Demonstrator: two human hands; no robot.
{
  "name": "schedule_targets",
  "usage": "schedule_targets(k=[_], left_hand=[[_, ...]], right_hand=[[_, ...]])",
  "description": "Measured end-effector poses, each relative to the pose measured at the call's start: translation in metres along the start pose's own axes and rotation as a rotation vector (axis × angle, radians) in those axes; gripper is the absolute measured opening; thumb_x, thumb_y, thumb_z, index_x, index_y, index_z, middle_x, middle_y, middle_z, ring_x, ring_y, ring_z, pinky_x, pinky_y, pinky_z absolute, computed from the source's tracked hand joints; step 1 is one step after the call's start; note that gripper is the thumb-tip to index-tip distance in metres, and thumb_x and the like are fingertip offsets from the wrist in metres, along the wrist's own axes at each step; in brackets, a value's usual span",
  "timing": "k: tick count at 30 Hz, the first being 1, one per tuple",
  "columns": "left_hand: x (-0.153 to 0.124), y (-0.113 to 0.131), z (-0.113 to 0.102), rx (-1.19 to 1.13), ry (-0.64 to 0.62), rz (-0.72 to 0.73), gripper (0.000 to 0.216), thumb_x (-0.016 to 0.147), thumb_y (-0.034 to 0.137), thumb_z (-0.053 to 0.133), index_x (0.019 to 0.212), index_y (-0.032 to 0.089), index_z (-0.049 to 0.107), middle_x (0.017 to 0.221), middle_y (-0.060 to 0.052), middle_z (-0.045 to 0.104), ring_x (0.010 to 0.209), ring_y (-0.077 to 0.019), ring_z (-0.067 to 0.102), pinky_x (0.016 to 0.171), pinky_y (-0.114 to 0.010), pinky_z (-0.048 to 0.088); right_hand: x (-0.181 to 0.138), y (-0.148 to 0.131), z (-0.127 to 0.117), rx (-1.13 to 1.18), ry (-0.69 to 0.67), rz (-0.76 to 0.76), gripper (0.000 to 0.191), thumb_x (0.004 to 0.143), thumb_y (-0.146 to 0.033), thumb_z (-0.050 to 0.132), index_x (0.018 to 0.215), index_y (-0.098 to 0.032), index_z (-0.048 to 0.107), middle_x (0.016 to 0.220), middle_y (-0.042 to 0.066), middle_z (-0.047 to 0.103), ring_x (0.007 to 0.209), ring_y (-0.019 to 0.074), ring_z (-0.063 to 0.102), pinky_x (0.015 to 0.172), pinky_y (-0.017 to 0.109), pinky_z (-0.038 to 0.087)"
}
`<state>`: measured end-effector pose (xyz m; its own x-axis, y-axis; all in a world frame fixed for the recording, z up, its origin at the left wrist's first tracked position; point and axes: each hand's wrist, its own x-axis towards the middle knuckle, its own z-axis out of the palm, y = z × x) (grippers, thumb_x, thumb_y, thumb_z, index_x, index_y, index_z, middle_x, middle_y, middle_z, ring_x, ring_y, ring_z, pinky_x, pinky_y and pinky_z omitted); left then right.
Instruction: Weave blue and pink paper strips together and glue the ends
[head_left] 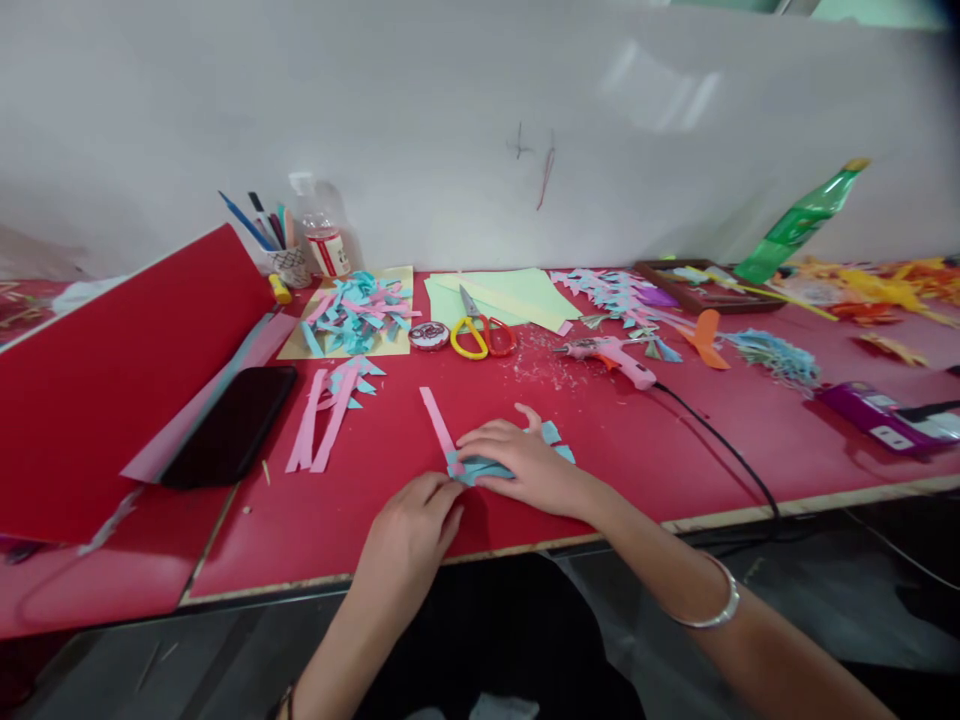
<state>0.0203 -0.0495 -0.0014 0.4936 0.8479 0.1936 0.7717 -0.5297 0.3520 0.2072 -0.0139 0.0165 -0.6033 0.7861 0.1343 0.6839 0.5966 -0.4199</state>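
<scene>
My left hand (416,525) is at the front of the red table, its fingers closed at the near corner of the crossed paper strips. A pink paper strip (437,420) points away from me and meets light blue paper strips (484,470) at that corner. My right hand (529,462) lies over the blue strips, fingers bent and thumb below, holding them against the table. The strips' far right ends (559,445) show beyond this hand; its palm hides the middle. To the left lie more pink strips (324,420), joined to folded blue pieces.
Behind the hands lie scissors (480,325), a round tin (429,336) and a pink glue gun (611,357) whose cord runs off the front edge. A phone (231,425) and a red board (127,390) stand left. A green bottle (799,228) leans at back right.
</scene>
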Motion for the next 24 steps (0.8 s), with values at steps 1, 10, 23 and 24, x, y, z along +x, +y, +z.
schedule_targets(k=[1,10,23,24], left_hand=[[-0.001,0.001,0.003,0.05,0.027,0.019,0.023,0.082,0.016,0.043,0.098,0.019,0.059,0.093,-0.007,0.061,0.08,-0.0168,0.059,0.072,-0.028,0.049],[-0.013,-0.007,0.001,0.164,0.092,0.112,0.031,0.084,0.029,0.045,0.111,0.018,0.054,0.106,-0.01,0.059,0.093,-0.0215,0.056,0.079,-0.035,0.048],[-0.005,-0.012,0.0,0.027,0.107,0.031,0.038,0.082,0.028,0.047,0.119,0.02,0.046,0.117,-0.01,0.054,0.105,-0.0217,0.051,0.087,-0.036,0.044],[-0.001,-0.012,0.0,0.012,0.113,0.021,0.035,0.081,0.027,0.048,0.115,0.019,0.049,0.114,-0.009,0.055,0.103,-0.0218,0.052,0.086,-0.036,0.044]], right_hand=[[0.001,0.001,-0.001,-0.007,-0.008,-0.004,0.024,0.083,-0.029,0.048,0.106,-0.03,0.055,0.114,0.0,0.059,0.109,0.016,0.048,0.1,0.043,0.015],[-0.001,0.003,0.002,0.001,-0.007,-0.013,0.023,0.084,-0.024,0.046,0.105,-0.029,0.056,0.118,0.0,0.056,0.112,0.0149,0.046,0.101,0.043,0.013],[-0.02,-0.006,0.001,-0.128,0.111,0.09,0.022,0.082,-0.028,0.05,0.102,-0.027,0.058,0.11,0.004,0.056,0.105,0.0175,0.05,0.101,0.045,0.013],[-0.02,-0.007,0.003,-0.11,0.105,0.098,0.021,0.081,-0.029,0.051,0.101,-0.027,0.058,0.11,0.003,0.056,0.105,0.0175,0.05,0.101,0.045,0.013]])
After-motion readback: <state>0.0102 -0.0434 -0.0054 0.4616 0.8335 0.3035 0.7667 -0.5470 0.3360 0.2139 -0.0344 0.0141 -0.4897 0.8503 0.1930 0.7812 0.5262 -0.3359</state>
